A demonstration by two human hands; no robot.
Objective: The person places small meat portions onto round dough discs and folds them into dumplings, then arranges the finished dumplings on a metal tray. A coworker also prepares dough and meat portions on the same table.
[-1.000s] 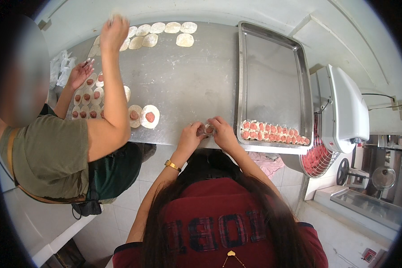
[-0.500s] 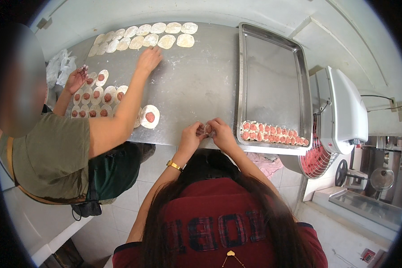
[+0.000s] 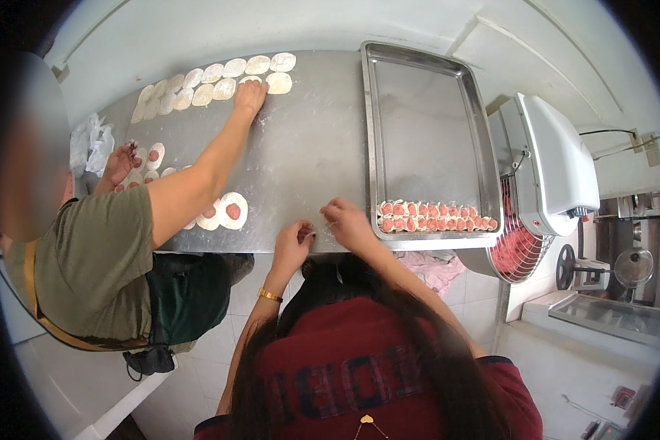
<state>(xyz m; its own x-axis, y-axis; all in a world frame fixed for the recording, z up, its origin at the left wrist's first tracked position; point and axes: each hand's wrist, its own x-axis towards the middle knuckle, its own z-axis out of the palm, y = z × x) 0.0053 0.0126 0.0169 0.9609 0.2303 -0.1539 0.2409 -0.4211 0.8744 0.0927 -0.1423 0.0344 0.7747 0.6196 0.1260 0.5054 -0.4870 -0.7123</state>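
Observation:
Above the near edge of the steel table (image 3: 312,147), my left hand (image 3: 293,243) is curled round a small pale dumpling (image 3: 310,235), mostly hidden by the fingers. My right hand (image 3: 348,224) is a short way to its right, raised and apart from it. Its fingers are bent together, and whether anything is between them is hidden. Left of my hands lies a round dough wrapper (image 3: 232,221) topped with a lump of pink meat filling (image 3: 232,211). To the right, open-topped meat dumplings (image 3: 433,218) stand in two rows along the near side of a metal tray (image 3: 370,132).
At my left a co-worker's arm (image 3: 198,176) reaches across the table, its hand (image 3: 251,95) on floured wrappers (image 3: 224,89) in two far rows. More filled wrappers lie under that arm. Beyond the tray stands a white mixer (image 3: 554,158) with red meat behind its wire guard.
My hands have parted; the dumpling they held together is now at my left hand, and my right hand has lifted away. The view has shifted. The co-worker's hand now covers a wrapper.

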